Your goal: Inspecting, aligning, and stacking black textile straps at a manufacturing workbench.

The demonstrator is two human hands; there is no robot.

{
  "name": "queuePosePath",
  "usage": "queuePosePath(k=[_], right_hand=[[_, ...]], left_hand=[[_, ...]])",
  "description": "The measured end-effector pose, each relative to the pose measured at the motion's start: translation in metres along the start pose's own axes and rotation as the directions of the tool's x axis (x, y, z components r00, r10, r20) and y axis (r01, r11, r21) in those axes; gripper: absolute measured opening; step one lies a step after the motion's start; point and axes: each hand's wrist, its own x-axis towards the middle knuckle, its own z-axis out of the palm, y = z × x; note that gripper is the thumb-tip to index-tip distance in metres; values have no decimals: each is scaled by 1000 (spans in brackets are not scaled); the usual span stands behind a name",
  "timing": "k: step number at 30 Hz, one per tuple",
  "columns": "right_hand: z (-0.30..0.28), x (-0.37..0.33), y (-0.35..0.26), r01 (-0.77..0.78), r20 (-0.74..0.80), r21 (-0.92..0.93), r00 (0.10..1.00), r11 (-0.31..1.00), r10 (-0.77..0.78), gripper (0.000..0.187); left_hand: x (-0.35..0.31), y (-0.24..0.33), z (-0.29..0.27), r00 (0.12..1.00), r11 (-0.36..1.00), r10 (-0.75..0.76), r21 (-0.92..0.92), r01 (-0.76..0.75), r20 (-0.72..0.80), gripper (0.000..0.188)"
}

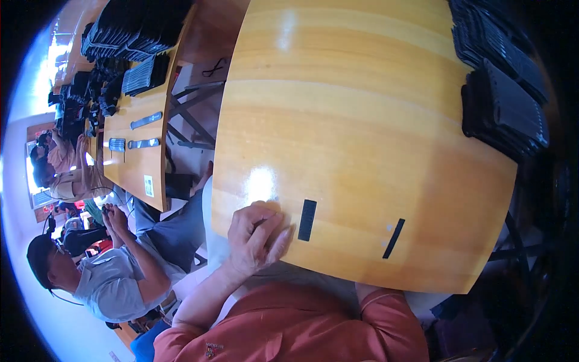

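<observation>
My left hand [258, 236] rests at the near edge of the wooden table [362, 133], its fingers loosely bent and the thumb apart from them. Nothing shows between the fingers. Just to the right of it, a short, wide black strip [307, 220] lies flat on the tabletop without touching the hand. Farther right lies a narrower black strip [394, 238], slightly slanted. My right forearm goes beneath the table's front edge, which hides my right hand.
Stacks of folded dark textile pieces [503, 108] stand along the table's far right edge. To the left, a second table [129, 163] holds more dark stacks [136, 30] and grey strips [145, 143]. A seated person [114, 271] in a light shirt is close on my left.
</observation>
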Motion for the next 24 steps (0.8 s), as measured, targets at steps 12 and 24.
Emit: queuePosePath(k=[12, 24], right_hand=[[-12, -43, 1, 74, 12, -20, 997, 997, -74, 46], [0, -113, -8, -132, -58, -74, 990, 989, 128, 47]], left_hand=[[2, 3, 0, 1000, 1000, -5, -11, 5, -7, 34], [-7, 9, 1, 999, 1000, -14, -27, 13, -42, 23]])
